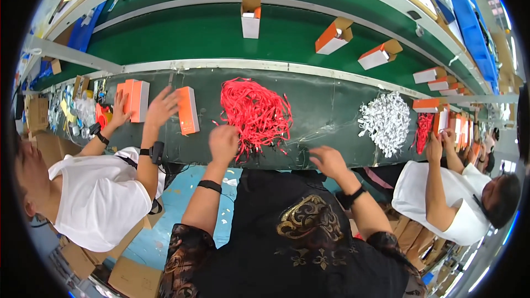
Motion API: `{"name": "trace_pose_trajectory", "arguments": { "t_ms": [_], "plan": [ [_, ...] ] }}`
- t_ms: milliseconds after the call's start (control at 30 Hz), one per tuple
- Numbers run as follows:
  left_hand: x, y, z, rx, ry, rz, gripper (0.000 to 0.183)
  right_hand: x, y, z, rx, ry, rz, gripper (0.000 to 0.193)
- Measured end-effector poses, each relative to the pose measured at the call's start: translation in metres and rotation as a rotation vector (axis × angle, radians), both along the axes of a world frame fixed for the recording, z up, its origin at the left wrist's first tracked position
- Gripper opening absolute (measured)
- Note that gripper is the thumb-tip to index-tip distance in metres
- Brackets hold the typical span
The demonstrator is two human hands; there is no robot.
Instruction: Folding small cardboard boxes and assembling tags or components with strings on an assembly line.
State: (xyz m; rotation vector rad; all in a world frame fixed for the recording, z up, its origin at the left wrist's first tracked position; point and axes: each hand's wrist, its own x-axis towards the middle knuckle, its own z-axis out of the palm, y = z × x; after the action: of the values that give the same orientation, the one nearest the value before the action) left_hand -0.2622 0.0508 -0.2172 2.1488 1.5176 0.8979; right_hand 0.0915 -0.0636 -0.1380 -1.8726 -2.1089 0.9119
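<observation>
A tangled heap of red straps (255,111) lies on the dark work surface in front of me. My left hand (223,142) is at its near left edge, fingers curled; the fingertips are partly hidden, so whatever they hold cannot be made out. Some red strap ends hang just beside that hand. To the right of the heap, over the table's near edge, my right hand (328,161) has its fingers apart and holds nothing. An orange and white box (188,111) stands left of the heap. Further right sits a pile of white, silvery pieces (386,124).
Beyond a pale rail runs a green belt (182,36) carrying open boxes (333,36). At left, a co-worker's hands (161,107) are by orange boxes (138,101). At right, another co-worker's hands (436,144) are at a box, near a smaller red strap bundle (423,131).
</observation>
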Motion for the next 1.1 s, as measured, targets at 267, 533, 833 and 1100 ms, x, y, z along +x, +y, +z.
{"name": "trace_pose_trajectory", "arguments": {
  "t_ms": [267,533,833,1100],
  "plan": [
    [0.051,-0.100,0.037,-0.537,-0.174,-0.062,0.019,-0.105,0.140,-0.040,0.026,0.024,0.235,0.025],
    [0.040,-0.160,0.051,-0.498,-0.222,0.219,0.021,-0.111,0.148,-0.054,0.104,0.101,0.277,0.013],
    [0.076,-0.091,0.102,-0.251,-0.454,0.276,0.022,-0.028,0.144,0.085,-0.132,1.135,0.017,0.004],
    [0.153,-0.004,0.201,0.006,-0.512,-0.303,0.029,0.008,0.106,0.185,0.178,1.033,0.188,0.005]
  ]
}}
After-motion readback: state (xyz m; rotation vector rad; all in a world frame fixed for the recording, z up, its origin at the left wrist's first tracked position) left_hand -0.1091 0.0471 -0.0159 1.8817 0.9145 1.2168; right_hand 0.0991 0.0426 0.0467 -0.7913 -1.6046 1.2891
